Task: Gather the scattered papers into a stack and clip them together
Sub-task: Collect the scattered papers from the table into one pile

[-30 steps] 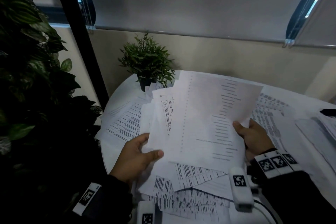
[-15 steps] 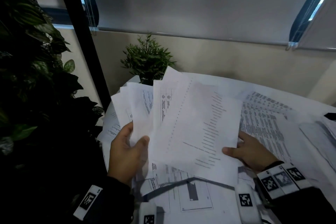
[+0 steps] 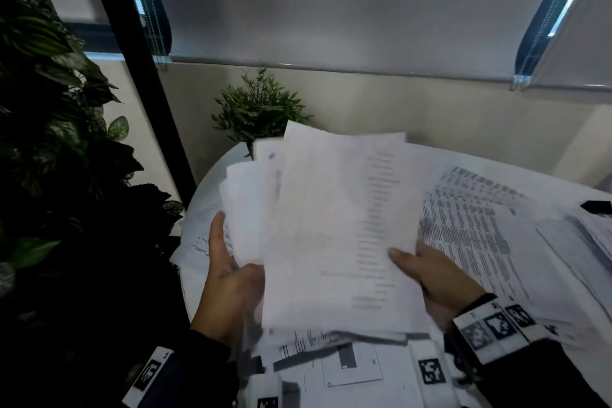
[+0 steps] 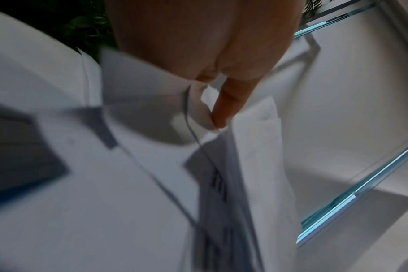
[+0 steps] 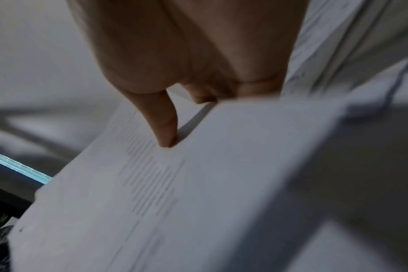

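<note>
A loose bundle of white printed papers (image 3: 337,228) stands nearly upright above the round white table (image 3: 212,182), its sheets fanned and uneven at the top. My left hand (image 3: 228,272) grips the bundle's left edge, thumb on the front. In the left wrist view my left hand (image 4: 219,110) has its thumb on a curled sheet of the bundle (image 4: 128,147). My right hand (image 3: 427,272) holds the right edge, thumb on the top sheet; the right wrist view shows my right hand (image 5: 170,136) with its thumb pressed on the printed top sheet (image 5: 198,184). More printed sheets (image 3: 480,225) lie scattered on the table.
A small potted plant (image 3: 258,113) stands at the table's far edge behind the bundle. Dark leafy plants (image 3: 59,142) fill the left side. A black object (image 3: 597,207) lies at the far right edge. Sheets with diagrams (image 3: 331,364) lie near me under the bundle.
Both hands have raised the bundle and tipped it more upright; the fanned sheets have drawn closer together. The picture is blurred with motion now.
</note>
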The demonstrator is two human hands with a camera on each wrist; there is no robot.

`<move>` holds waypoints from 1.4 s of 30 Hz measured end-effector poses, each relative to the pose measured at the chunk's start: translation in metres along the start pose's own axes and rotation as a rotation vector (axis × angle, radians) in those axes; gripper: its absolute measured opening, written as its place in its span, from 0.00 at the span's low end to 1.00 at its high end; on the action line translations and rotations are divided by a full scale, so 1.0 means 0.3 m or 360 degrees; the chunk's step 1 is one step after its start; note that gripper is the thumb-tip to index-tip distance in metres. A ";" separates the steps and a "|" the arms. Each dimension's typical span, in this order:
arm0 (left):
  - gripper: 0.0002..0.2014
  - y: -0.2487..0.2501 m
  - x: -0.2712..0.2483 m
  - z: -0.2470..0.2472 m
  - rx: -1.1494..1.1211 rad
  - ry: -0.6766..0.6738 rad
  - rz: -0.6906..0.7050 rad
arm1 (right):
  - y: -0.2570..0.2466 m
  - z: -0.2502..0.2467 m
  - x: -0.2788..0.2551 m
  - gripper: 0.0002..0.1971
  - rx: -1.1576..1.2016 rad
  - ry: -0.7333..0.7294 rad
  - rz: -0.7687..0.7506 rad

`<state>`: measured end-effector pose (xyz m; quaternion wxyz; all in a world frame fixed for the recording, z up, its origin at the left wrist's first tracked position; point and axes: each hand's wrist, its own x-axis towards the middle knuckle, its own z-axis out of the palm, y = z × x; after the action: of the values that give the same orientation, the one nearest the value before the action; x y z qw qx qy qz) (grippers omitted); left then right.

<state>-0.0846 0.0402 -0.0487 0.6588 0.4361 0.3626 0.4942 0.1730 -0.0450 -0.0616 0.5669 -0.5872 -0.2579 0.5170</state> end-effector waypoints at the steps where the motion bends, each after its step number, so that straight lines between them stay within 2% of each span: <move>1: 0.42 -0.006 0.004 -0.004 -0.0019 0.0015 -0.0080 | 0.017 0.019 0.009 0.23 -0.0025 -0.0037 0.0045; 2: 0.40 -0.012 0.008 -0.008 -0.0038 0.0065 -0.0150 | 0.027 0.031 0.016 0.22 -0.0096 -0.0023 0.0047; 4: 0.29 -0.021 0.009 -0.013 -0.0111 0.0124 -0.0244 | 0.034 0.046 0.025 0.20 -0.0254 0.0109 0.0038; 6: 0.18 -0.020 0.000 -0.009 -0.0257 0.0074 -0.0398 | 0.042 0.051 0.028 0.17 -0.0439 0.0182 0.0027; 7: 0.18 -0.028 -0.003 -0.009 -0.0208 0.0032 -0.0422 | 0.042 0.060 0.022 0.16 -0.0531 0.0182 0.0008; 9: 0.14 -0.047 -0.008 -0.013 0.0115 0.0024 -0.0321 | 0.042 0.072 0.010 0.16 -0.0626 0.0168 -0.0034; 11: 0.10 -0.049 -0.020 -0.016 0.0332 0.0039 -0.0255 | 0.042 0.074 0.000 0.20 -0.0643 0.0161 -0.0082; 13: 0.11 -0.027 -0.024 -0.019 0.0403 0.0003 -0.0208 | 0.028 0.074 -0.012 0.28 -0.0575 0.0160 -0.0153; 16: 0.17 0.055 -0.006 -0.007 0.0426 -0.0118 0.0018 | -0.013 0.077 -0.037 0.38 -0.0306 0.0085 -0.0345; 19: 0.22 0.143 -0.014 0.022 0.0320 -0.0266 0.0354 | -0.100 0.095 -0.077 0.36 -0.0175 -0.0016 -0.0637; 22: 0.22 0.188 -0.036 0.052 0.0210 -0.0300 0.0611 | -0.177 0.122 -0.108 0.39 -0.0149 0.0052 -0.0984; 24: 0.23 0.190 -0.041 0.059 0.0131 -0.0283 0.0683 | -0.201 0.144 -0.134 0.36 -0.0112 0.0129 -0.1169; 26: 0.28 0.169 -0.035 0.051 0.0163 -0.0223 0.0695 | -0.206 0.166 -0.154 0.23 -0.0226 0.0217 -0.1264; 27: 0.28 0.156 -0.030 0.049 0.0217 -0.0186 0.0689 | -0.199 0.175 -0.158 0.16 -0.0293 0.0253 -0.1270; 28: 0.26 0.141 -0.027 0.044 0.0279 -0.0144 0.0676 | -0.188 0.180 -0.159 0.14 -0.0298 0.0291 -0.1238; 31: 0.21 0.106 -0.021 0.039 0.0382 -0.0062 0.0642 | -0.136 0.174 -0.127 0.24 -0.0187 0.0212 -0.1135; 34: 0.17 0.103 -0.030 0.056 0.0421 -0.0097 0.0607 | -0.120 0.185 -0.112 0.18 -0.0113 0.0199 -0.1052; 37: 0.15 0.126 -0.033 0.061 0.0399 -0.0117 0.0661 | -0.143 0.187 -0.116 0.18 -0.0103 0.0180 -0.1062; 40: 0.13 0.138 -0.026 0.052 0.0313 -0.0156 0.0679 | -0.152 0.172 -0.116 0.23 -0.0136 0.0254 -0.1068; 42: 0.14 0.111 -0.021 0.036 0.0366 -0.0175 0.0642 | -0.110 0.165 -0.114 0.27 -0.0231 0.0277 -0.0964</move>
<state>-0.0875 0.0363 -0.0134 0.5116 0.5981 0.2857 0.5467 0.1267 -0.0482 -0.0112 0.6715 -0.5646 -0.4078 0.2529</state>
